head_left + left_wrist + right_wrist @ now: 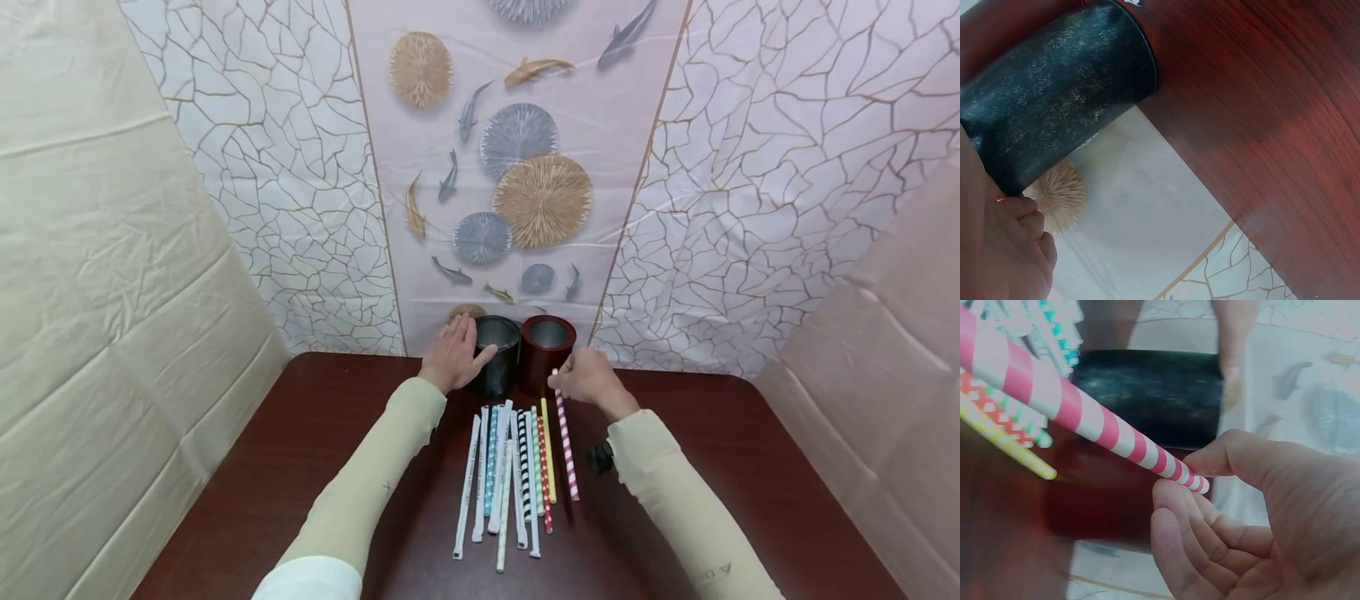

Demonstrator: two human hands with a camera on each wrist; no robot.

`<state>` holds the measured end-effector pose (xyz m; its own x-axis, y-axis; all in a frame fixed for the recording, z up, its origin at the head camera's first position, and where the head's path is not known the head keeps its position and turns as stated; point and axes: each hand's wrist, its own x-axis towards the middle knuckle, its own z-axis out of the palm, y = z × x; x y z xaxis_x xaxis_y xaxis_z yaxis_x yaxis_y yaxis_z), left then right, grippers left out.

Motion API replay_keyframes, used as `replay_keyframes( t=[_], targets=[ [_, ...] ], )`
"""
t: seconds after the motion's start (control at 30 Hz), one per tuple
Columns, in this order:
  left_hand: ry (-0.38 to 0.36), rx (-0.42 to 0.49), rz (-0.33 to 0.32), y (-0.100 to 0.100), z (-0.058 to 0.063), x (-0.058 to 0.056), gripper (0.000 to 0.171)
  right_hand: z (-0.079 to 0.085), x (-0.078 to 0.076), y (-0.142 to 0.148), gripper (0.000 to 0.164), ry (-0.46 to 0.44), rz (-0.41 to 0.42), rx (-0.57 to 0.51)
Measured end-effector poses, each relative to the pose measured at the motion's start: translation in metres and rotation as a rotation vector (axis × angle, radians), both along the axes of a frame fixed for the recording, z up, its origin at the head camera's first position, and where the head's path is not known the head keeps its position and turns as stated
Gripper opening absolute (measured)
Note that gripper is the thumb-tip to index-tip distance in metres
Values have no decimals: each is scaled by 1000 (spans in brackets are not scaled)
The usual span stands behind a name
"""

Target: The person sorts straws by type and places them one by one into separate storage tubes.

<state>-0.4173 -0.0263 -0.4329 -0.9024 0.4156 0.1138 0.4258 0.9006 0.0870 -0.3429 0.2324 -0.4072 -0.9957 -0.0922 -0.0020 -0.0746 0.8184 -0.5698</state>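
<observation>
In the head view my left hand (452,354) holds a black cylindrical cup (497,371) at its rim, with the thumb across the front. The left wrist view shows the cup's dark mottled side (1066,87) beside the fingers. My right hand (588,377) pinches the upper end of a pink-and-white striped paper straw (566,442) between thumb and fingers. That straw slants across the right wrist view, its tip (1200,483) just past the fingertips. A dark red cup (547,358) stands against the black one, just left of my right hand.
Several straws lie side by side on the dark red-brown table (315,467), among them a yellow straw (548,450), a black-and-white straw (523,462) and a white wrapped straw (467,487). A patterned cloth (300,208) hangs behind the cups.
</observation>
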Motion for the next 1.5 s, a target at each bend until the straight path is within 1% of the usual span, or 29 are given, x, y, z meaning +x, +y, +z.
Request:
replay_keyframes(
  t=[0.07,0.13,0.27,0.33,0.5,0.67,0.77,0.93,1.03,1.27,1.37,1.5],
  targets=[
    [-5,3,2,0,0,-1,83,10,-3,-1,43,53,22,2],
    [-9,3,3,0,0,-2,83,21,-5,-3,38,102,20,-2],
    [-11,-4,0,0,0,-2,83,43,-11,-9,22,203,-30,-15],
    [-7,-9,0,0,0,-2,83,53,-13,-13,19,275,-55,-27],
    [-10,-14,3,0,2,-1,82,74,-17,-24,16,452,-89,-89],
    [-16,-13,8,0,4,0,82,90,-22,-37,17,573,-132,-173],
    [-7,-16,7,-1,4,-1,81,97,-25,-44,19,649,-149,-229],
    [-2,-31,4,0,4,-1,83,102,-29,-53,19,801,-136,-309],
    [1,-45,9,1,4,-1,83,101,-31,-59,18,865,-106,-356],
    [23,-58,5,1,3,-2,83,91,-35,-74,16,921,-40,-465],
    [35,-61,4,1,3,-3,83,85,-37,-78,16,945,-24,-467],
    [36,-67,10,1,2,-4,83,74,-41,-81,16,962,-20,-439]
  ],
)
